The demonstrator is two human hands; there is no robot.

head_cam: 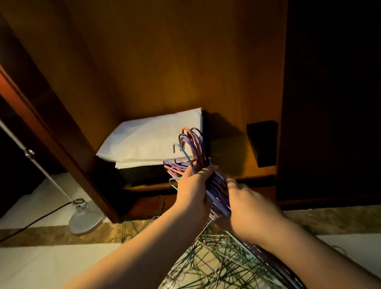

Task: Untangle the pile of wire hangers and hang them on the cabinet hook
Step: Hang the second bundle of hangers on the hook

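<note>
We look down along two bare forearms twd an open wooden cabinet (170,48). Our left hand (193,193) has a closed grip on a bundle of coloured hangers (218,197), mostly purple w/ one blue & one orange, fingers curled round it just below the hooks, which point up in front of the cabinet's low shelf. Our right hand (251,209) grips the same bundle lower down, thumb underneath; its fingertips are blurred. Below both hands a tangled pile of wire hangers (218,271), green & white, lies on the pale floor (31,279), at the cabinet's foot. Inside, approx. centre-left on the shelf, sits a stack of white sheets (154,140); a black box (263,143) stands at right. A floor lamp (86,220) stands left of the cabinet.
</note>
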